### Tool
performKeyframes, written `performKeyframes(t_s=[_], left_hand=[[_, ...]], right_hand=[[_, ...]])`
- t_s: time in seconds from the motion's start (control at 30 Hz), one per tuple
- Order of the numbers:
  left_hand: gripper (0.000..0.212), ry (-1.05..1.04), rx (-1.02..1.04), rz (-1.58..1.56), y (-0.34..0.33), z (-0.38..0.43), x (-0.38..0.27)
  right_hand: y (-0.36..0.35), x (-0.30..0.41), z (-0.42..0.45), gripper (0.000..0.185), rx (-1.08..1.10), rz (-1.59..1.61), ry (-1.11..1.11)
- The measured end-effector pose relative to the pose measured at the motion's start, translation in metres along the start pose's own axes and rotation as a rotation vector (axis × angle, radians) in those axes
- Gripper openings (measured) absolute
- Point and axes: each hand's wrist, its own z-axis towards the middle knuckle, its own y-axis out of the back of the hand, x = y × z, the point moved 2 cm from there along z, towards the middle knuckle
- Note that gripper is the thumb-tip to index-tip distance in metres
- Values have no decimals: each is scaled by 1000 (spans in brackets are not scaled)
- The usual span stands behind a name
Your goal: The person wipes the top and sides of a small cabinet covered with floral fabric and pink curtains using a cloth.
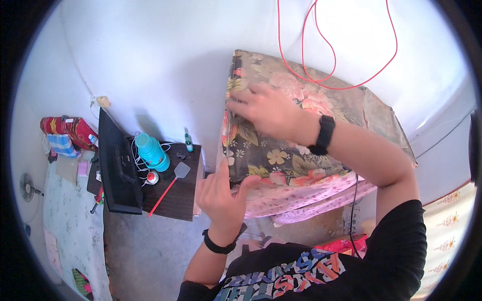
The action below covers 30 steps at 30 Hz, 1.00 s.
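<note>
A dark cover with printed pink and yellow flowers [276, 156] lies over a raised boxy piece of furniture against the wall. My left hand [222, 197] is at the cover's near left corner. Its index finger lies along the left side and its thumb on the front edge, with the corner held between them. Farther back, my right hand [269, 113] rests on top, its fingertips bent over the left edge. Those fingers are blurred, so whether they grip the cover is unclear. Pink patterned cloth [301, 197] hangs below the cover's front edge.
Red cable loops [339, 88] hang over the cover's back. On the dark table [177, 205] at left stand a monitor [120, 169], a turquoise thermos [152, 152] and a small green bottle [188, 143]. A fly swatter [165, 197] lies there. A black cord [353, 218] hangs near my right arm.
</note>
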Motion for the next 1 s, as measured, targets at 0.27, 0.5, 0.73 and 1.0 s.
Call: performKeyframes(t_s=[0.27, 0.5, 0.73, 1.0], left_hand=[[69, 28, 37, -13, 0, 4, -1], [69, 45, 111, 3, 3, 5, -1], [70, 46, 110, -17, 0, 2, 4], [69, 25, 91, -44, -2, 1, 6]], right_hand=[[-49, -84, 61, 35, -3, -269, -69], [-87, -143, 103, 21, 33, -373, -142], [-105, -164, 114, 23, -43, -235, -221], [-88, -152, 104, 35, -4, -12, -193]])
